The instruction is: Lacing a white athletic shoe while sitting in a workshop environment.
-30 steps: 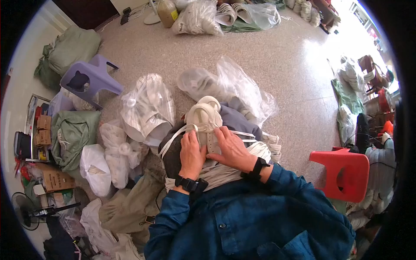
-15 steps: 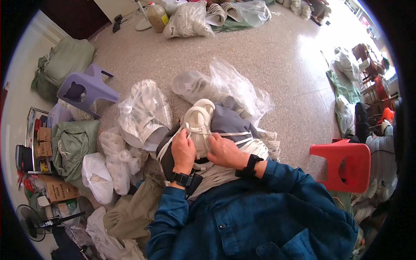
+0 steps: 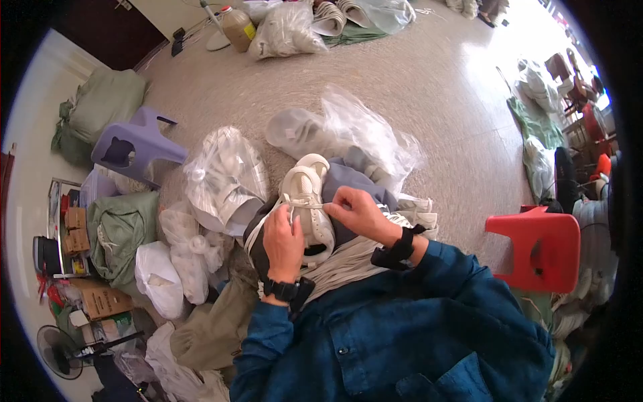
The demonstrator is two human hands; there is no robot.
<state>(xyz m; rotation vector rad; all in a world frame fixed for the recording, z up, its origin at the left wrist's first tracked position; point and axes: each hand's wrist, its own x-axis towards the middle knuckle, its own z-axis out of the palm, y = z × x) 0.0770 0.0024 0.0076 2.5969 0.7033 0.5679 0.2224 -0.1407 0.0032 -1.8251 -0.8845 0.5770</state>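
A cream-white sneaker point(image 3: 317, 231) rests on my lap, its toe pointing away from me and its dark opening toward me. Along its left side, my left hand point(image 3: 282, 244) is closed, the fingertips pinching the shoelace point(image 3: 305, 203) near the front of the lacing. On the other side, my right hand point(image 3: 364, 214) pinches a lace end and holds it out to the right of the shoe. Under my right wrist a bundle of loose pale laces point(image 3: 345, 262) lies across my lap. Beyond the shoe is grey cloth point(image 3: 348, 184).
Clear plastic bags of pale shoe parts point(image 3: 226, 174) stand ahead to the left, with another clear bag point(image 3: 365, 127) straight ahead. A purple stool point(image 3: 137, 144) is at left, a red stool point(image 3: 536, 248) at right. White bags point(image 3: 159, 275) and a small fan point(image 3: 60, 352) are nearer left.
My right hand has moved right and slightly up, away from the shoe, drawing the lace sideways. More of the shoe's opening shows now. My left hand stays beside the lacing.
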